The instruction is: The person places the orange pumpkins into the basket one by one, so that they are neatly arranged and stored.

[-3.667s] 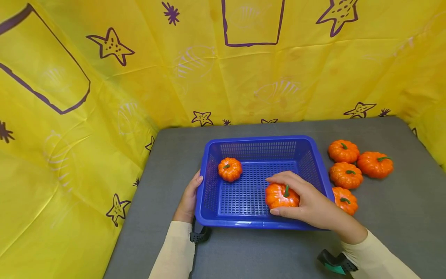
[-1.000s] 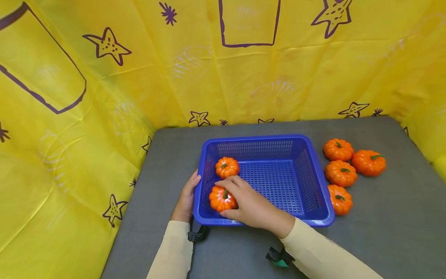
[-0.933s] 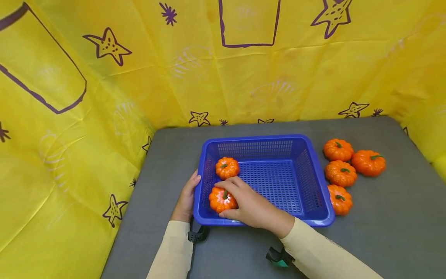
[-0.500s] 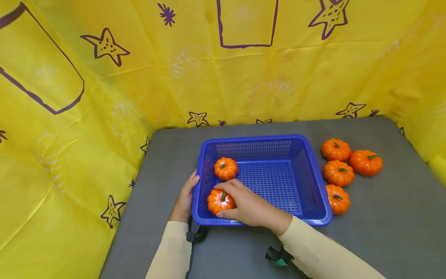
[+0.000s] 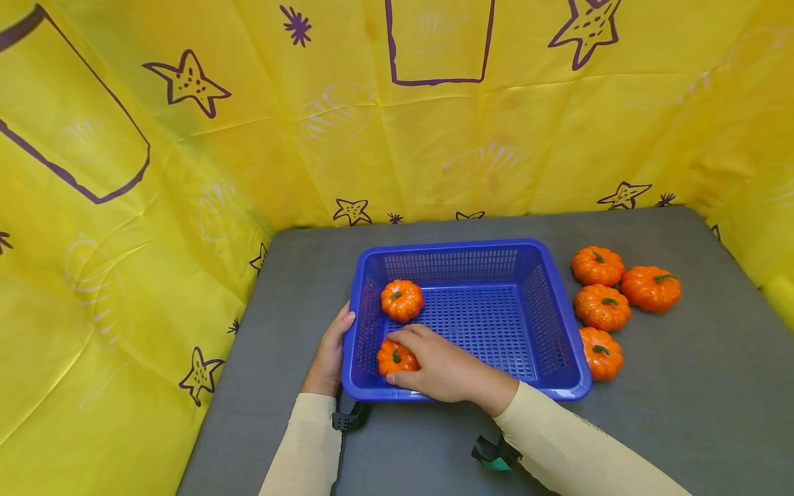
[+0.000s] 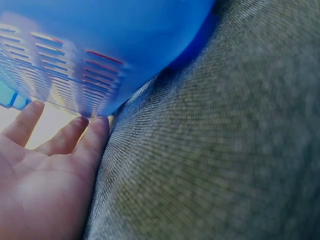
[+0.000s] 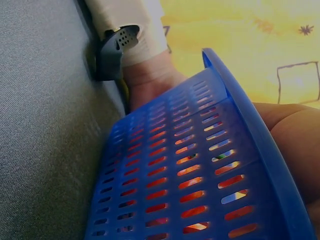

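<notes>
In the head view a blue plastic basket point(image 5: 462, 253) with slotted walls stands on the grey table. My right hand point(image 5: 448, 366) reaches over its front rim and holds a small orange pumpkin point(image 5: 391, 358) with a green stem in the front left corner, thumb on the near side, fingers on the far side. Just behind it, another orange pumpkin point(image 5: 402, 300) sits inside the basket. My left hand point(image 5: 327, 353) lies along the basket's left outer side, thumb tip at the rim. In the left wrist view its extended fingers point(image 6: 64, 136) touch the slotted wall point(image 6: 95, 75) low down.
Right of the basket, several more orange pumpkins point(image 5: 603, 307) sit in a cluster on the grey tabletop point(image 5: 695, 386), the nearest one close against the basket's right rim. Yellow cloth point(image 5: 347, 138) with purple starfish drawings hangs behind and at both sides.
My right hand has carried the pumpkin leftward across the basket to its front left corner. Over the last half second, hand and pumpkin have sunk slightly. My left hand stays at the basket's side.
</notes>
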Available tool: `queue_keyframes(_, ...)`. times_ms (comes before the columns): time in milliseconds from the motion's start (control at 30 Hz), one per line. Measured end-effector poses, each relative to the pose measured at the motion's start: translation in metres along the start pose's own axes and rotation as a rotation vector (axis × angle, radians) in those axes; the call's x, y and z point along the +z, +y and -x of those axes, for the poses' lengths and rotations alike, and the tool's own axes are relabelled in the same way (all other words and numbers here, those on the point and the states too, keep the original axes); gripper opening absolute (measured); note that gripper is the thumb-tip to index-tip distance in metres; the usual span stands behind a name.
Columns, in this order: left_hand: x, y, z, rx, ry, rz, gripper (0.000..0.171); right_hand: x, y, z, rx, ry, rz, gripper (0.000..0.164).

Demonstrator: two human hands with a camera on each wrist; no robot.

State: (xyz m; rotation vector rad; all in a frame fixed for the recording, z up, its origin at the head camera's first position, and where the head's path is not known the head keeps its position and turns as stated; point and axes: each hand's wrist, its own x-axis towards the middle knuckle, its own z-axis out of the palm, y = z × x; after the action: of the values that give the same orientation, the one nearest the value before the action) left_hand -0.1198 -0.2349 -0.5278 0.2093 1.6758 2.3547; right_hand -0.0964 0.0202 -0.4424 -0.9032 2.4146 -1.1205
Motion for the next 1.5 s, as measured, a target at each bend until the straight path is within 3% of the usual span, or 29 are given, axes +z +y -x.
queue_keyframes(367, 0.0, 0.001, 0.001, -0.013, 0.001, -0.005, 0.069, 0.001, 0.0, 0.001, 0.039, 0.015, -0.043, 0.068)
queue_keyframes(667, 0.002, 0.001, 0.002, -0.018, 0.012, -0.003, 0.069, 0.0, 0.0, 0.002, 0.022, 0.079, -0.03, 0.067)
queue_keyframes(1133, 0.001, 0.001, 0.002, -0.022, 0.018, -0.011, 0.068, -0.008, 0.0, 0.006, -0.002, 0.181, -0.174, 0.067)
queue_keyframes(1500, 0.001, 0.001, 0.002, -0.019, 0.016, -0.008, 0.067, -0.015, 0.0, 0.013, -0.021, 0.207, -0.328, 0.066)
